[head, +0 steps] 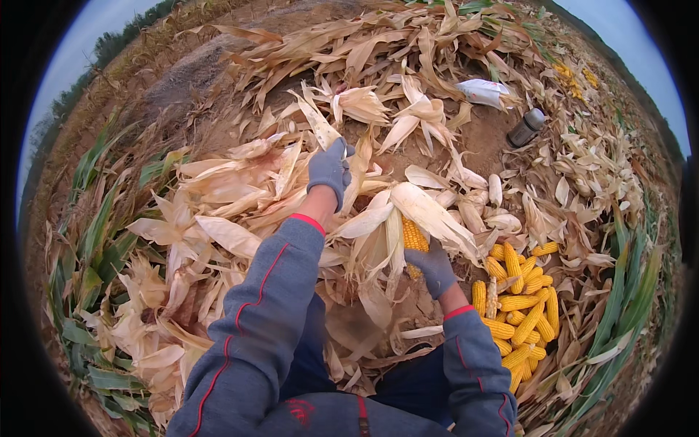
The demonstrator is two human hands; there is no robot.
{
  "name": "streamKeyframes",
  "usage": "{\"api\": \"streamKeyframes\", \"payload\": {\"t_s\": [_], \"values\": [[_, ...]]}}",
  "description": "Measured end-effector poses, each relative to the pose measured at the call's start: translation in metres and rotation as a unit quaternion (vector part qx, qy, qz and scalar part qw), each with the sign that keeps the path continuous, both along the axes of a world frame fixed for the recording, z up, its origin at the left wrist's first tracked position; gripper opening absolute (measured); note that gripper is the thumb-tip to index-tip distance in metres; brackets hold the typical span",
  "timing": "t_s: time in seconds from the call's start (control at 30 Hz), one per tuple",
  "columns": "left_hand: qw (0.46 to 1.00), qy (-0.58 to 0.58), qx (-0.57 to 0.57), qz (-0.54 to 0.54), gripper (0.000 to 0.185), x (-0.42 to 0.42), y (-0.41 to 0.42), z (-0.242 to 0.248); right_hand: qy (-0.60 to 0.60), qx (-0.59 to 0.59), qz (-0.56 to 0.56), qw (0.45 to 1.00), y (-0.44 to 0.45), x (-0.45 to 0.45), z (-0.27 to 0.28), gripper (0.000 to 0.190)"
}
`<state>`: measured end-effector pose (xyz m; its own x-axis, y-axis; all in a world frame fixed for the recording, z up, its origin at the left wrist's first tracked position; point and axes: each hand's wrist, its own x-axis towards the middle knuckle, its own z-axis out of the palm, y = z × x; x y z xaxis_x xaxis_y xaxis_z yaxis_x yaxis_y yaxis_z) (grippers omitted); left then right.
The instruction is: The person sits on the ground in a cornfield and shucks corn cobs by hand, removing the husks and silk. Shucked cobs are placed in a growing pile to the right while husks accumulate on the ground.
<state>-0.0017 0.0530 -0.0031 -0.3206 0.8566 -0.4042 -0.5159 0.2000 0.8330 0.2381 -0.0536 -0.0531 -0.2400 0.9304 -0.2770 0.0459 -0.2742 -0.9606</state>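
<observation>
My right hand (433,266), in a grey knitted glove, grips a yellow ear of corn (413,236) near its lower end. Pale dry husks (423,205) are peeled back around the ear's upper part and spread to both sides. Farther forward and left, my gloved left hand (329,166) is closed on a spotted dry husk (323,128) that points up and away; whether an ear lies inside it I cannot tell. A small light-coloured thing shows at that hand's fingers, too small to name. Right of my right hand lies a pile of husked yellow corn ears (527,311).
Loose dry husks (229,185) cover the ground left and ahead. A dark bottle with a grey cap (525,128) and a white plastic packet (483,92) lie at the front right. Green leaves (617,306) edge the right, and more yellow ears (569,80) lie far off.
</observation>
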Motion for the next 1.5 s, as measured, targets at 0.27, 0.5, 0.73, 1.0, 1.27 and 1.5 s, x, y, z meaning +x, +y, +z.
{"api": "streamKeyframes", "payload": {"t_s": [0.27,0.5,0.73,1.0,1.27,1.5], "values": [[0.701,0.642,-0.154,-0.270,0.096,-0.065,-0.017,-0.038,-0.029,-0.044,-0.053,0.997,0.009,0.016,-0.003,0.074],[0.599,0.644,0.296,-0.373,0.091,0.025,-0.041,-0.009,-0.094,0.008,0.025,0.995,0.007,0.003,0.005,0.074],[0.612,0.636,0.183,-0.433,0.059,0.039,-0.041,-0.013,-0.195,0.027,0.110,0.974,0.009,0.011,-0.003,0.077],[0.909,0.330,0.094,-0.237,0.041,0.032,-0.024,-0.041,-0.305,0.074,0.134,0.940,0.006,0.008,0.000,0.094],[0.958,0.191,0.058,-0.206,0.046,0.034,-0.027,-0.014,-0.364,0.084,0.128,0.919,0.006,-0.005,0.012,0.089],[0.980,0.171,0.005,-0.103,0.038,0.040,-0.016,-0.001,-0.410,0.221,0.051,0.883,-0.003,-0.019,0.000,0.080]]}}
